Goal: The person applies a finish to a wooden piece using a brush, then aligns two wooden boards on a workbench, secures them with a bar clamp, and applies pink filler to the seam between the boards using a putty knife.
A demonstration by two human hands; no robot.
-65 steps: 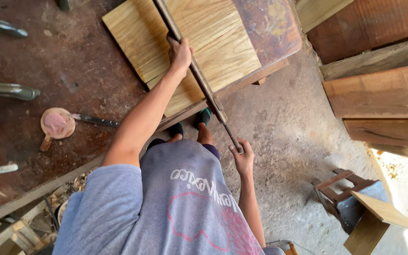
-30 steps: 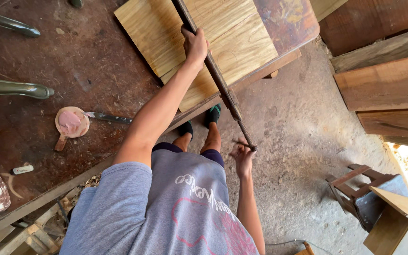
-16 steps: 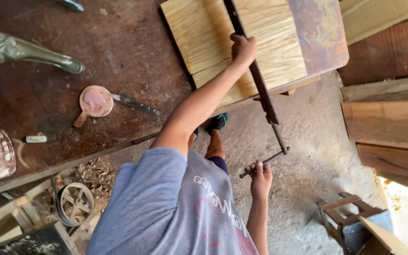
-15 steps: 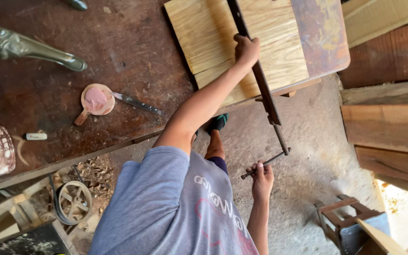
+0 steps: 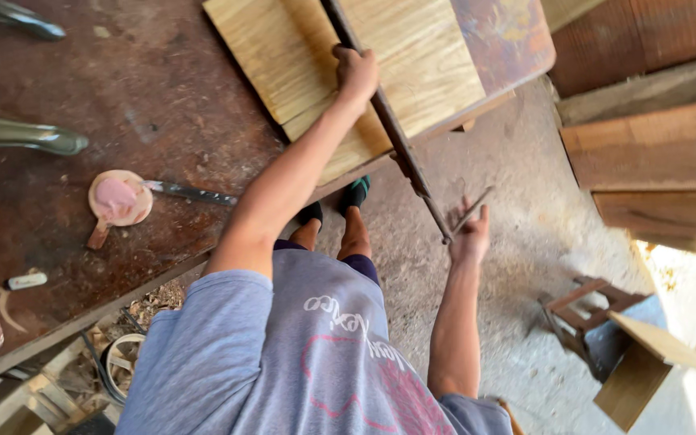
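Fingers of left hand (image 5: pixel 356 72) wrapped around the long metal bar clamp (image 5: pixel 388 129), which lies across the pale wood panels (image 5: pixel 412 56) on the bench (image 5: pixel 82 121), running 11 to 5 o'clock past the bench edge. Right hand (image 5: pixel 470 235) at the bar's lower end, fingers spread loosely about the thin crank handle (image 5: pixel 470 211); firm grip cannot be told. Pink-filled wooden scoop (image 5: pixel 117 201) at 9 o'clock of the forearm.
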